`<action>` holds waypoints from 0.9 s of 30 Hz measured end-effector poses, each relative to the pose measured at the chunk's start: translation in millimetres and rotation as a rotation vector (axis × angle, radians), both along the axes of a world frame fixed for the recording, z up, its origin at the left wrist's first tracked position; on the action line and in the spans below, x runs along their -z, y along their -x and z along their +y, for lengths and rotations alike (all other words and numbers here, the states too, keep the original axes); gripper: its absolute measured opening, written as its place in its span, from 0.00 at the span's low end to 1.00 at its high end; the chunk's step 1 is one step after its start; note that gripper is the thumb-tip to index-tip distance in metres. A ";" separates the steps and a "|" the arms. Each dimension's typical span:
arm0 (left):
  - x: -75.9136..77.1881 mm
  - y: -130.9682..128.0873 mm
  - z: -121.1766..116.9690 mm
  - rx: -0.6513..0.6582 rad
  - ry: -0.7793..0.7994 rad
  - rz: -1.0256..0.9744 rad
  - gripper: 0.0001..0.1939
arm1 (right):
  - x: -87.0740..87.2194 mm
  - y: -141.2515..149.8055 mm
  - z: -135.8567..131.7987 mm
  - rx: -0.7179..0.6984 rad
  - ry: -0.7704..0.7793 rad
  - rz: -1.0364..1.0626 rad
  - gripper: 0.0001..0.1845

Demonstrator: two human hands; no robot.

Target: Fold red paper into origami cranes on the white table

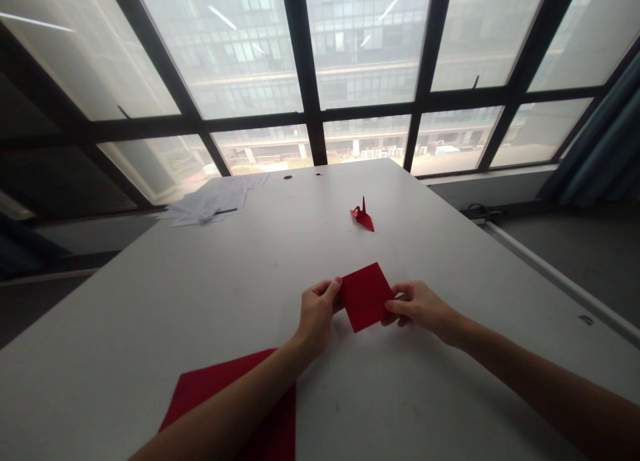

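A small red square of paper [367, 296] is held up a little above the white table, tilted so its corners point outward. My left hand [319, 309] pinches its left corner, thumb on top. At the opposite side, my right hand [413, 304] grips the right corner between thumb and fingers. Whether the square is one layer or folded, I cannot tell. Beyond it stands a folded red paper crane [364, 218]. Under my left forearm lies a larger red sheet of paper [220, 381], partly hidden by the arm.
Loose white papers [215, 198] with a dark pen [226, 212] on them lie at the table's far left. The white table [165, 301] reaches toward large framed windows [367, 41]. A blue curtain [590, 141] hangs at the right.
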State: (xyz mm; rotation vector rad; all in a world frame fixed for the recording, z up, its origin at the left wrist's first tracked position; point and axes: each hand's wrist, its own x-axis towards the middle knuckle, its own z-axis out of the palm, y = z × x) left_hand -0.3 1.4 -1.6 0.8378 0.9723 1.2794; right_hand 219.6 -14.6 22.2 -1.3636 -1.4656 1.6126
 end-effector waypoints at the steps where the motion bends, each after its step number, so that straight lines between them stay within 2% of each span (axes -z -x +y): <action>1: -0.7 -0.1 -0.2 0.002 -0.005 -0.001 0.19 | 0.0 -0.4 0.1 -0.004 -0.012 0.003 0.14; 7: -8.9 -4.5 -7.1 0.202 -0.005 0.056 0.20 | 2.8 -1.2 0.7 -0.021 -0.144 0.051 0.16; 11: -12.6 -6.9 -13.2 0.259 -0.079 0.160 0.18 | 7.2 2.7 -1.6 -0.065 -0.172 0.216 0.15; 16: -9.8 -7.9 -14.2 0.217 -0.108 0.139 0.17 | 12.1 4.9 -2.6 -0.056 -0.195 0.203 0.13; 22: -4.3 -5.9 -9.7 0.197 -0.104 0.153 0.21 | 8.2 4.0 -3.5 -0.120 -0.106 0.253 0.18; 27: -7.9 -5.6 -10.1 0.236 -0.034 0.125 0.21 | 3.2 4.1 -4.0 -0.069 -0.133 0.235 0.21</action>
